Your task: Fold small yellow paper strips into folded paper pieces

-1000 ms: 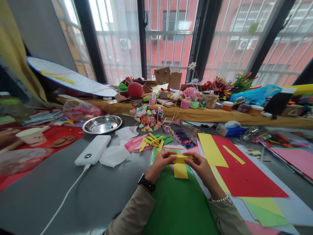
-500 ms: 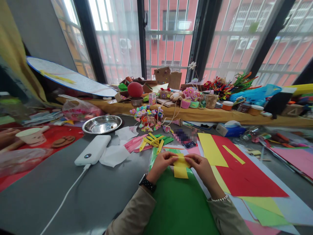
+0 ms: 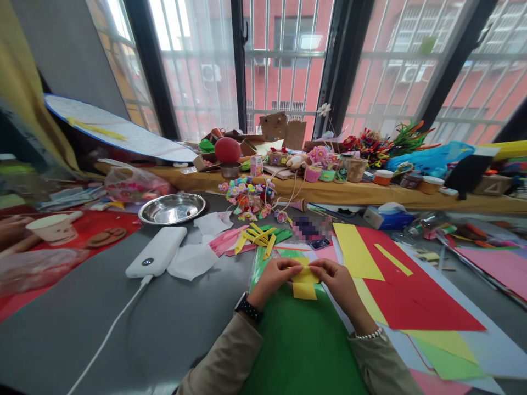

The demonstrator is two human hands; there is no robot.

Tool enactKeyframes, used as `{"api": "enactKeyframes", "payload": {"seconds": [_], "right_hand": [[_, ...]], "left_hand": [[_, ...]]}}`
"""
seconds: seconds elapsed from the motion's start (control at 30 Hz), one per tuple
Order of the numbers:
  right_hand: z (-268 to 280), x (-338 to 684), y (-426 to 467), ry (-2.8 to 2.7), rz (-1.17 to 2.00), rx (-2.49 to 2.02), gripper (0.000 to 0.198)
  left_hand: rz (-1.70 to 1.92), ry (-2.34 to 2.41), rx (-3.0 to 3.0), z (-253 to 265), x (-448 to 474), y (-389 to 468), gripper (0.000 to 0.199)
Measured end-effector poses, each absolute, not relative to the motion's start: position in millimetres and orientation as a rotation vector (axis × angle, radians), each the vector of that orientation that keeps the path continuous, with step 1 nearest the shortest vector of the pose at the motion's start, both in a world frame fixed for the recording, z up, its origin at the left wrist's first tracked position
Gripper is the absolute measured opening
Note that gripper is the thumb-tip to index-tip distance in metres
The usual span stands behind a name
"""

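Note:
Between my hands is a small piece of yellow paper (image 3: 306, 274), pinched at its left and right edges above the green mat (image 3: 304, 340). My left hand (image 3: 274, 280), with a dark watch at its wrist, grips the left side by thumb and forefinger. On the right side my right hand (image 3: 337, 282), wearing a beaded bracelet, pinches in the same way. Another yellow paper square (image 3: 304, 291) lies on the mat just below the held piece. Beyond my left hand lies a pile of folded yellow paper strips (image 3: 257, 237), beside pink strips (image 3: 225, 239) and green ones.
Right of the mat are red paper (image 3: 420, 291), a yellow sheet (image 3: 358, 252) and a thin yellow strip (image 3: 394, 259). A white power bank (image 3: 157, 252) with a cable, tissues (image 3: 193, 262) and a steel plate (image 3: 172, 209) stand left. At the far left another person's hand (image 3: 15, 233) shows.
My fingers have shifted slightly on the yellow paper, and its upper edge now stands a little differently. Both hands stay in nearly the same place.

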State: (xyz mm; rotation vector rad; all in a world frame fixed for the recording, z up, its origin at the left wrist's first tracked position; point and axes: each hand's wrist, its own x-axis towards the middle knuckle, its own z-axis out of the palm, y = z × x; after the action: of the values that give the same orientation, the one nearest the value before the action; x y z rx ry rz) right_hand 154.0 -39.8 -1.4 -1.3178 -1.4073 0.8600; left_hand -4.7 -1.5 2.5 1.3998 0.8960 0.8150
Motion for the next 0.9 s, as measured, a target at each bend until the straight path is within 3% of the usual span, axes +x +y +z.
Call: {"api": "enactKeyframes", "payload": {"seconds": [0.9], "right_hand": [[-2.4, 148.7, -39.9, -1.420, 0.811, -1.361, 0.026]], "left_hand": [[0.928, 1.030, 1.661, -4.1, -5.3, -1.3, 0.024]]}}
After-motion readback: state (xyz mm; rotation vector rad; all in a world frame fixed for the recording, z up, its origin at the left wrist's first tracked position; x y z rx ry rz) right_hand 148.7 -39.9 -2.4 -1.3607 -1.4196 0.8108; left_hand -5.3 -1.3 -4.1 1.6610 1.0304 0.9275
